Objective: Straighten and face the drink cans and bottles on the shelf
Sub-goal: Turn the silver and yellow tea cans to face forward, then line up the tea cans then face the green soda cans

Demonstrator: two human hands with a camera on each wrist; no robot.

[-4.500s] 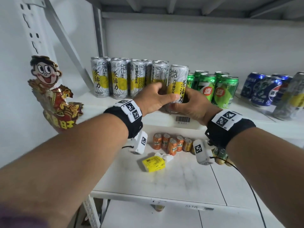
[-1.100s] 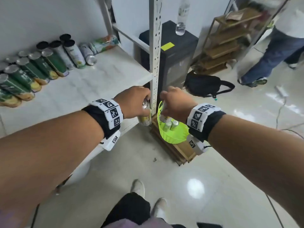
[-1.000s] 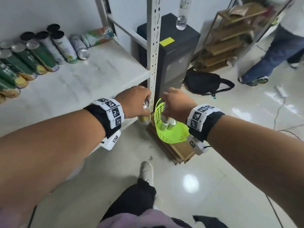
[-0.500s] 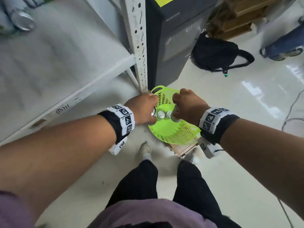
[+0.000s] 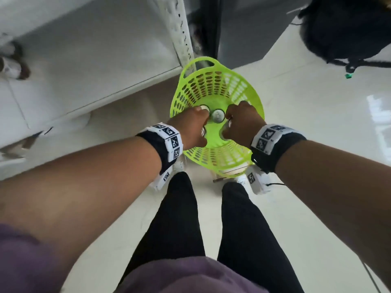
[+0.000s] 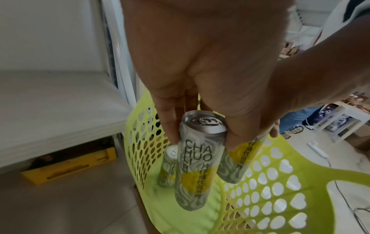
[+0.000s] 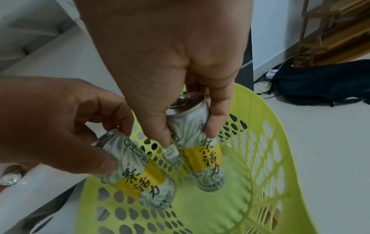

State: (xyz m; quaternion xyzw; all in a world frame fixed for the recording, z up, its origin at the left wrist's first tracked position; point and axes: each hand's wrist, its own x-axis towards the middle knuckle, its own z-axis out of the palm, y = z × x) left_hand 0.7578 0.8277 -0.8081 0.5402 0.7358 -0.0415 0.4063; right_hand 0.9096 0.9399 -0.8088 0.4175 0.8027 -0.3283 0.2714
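A lime green plastic basket (image 5: 212, 85) stands on the floor by the shelf post. Both my hands are down inside it. My left hand (image 5: 191, 123) pinches the top of a silver and yellow tea can (image 6: 195, 159), which hangs tilted above the basket floor (image 6: 202, 218). My right hand (image 7: 189, 136) pinches the top of a second such can (image 7: 202, 159) close beside it. A third can (image 6: 167, 168) stands upright in the basket behind them, its round top (image 5: 218, 117) showing between my hands. The cans' lower ends are hidden in the head view.
A white shelf board (image 5: 84, 60) and its perforated upright (image 5: 179, 28) lie left of the basket. A dark cabinet (image 5: 232, 28) and a black backpack (image 5: 349, 28) sit beyond. A yellow crate (image 6: 70, 166) lies under the shelf. My legs (image 5: 179, 218) stand just behind the basket.
I have turned from the shelf of cans and looked down at the floor. Both hands, each holding a can, have gone down into the green basket.
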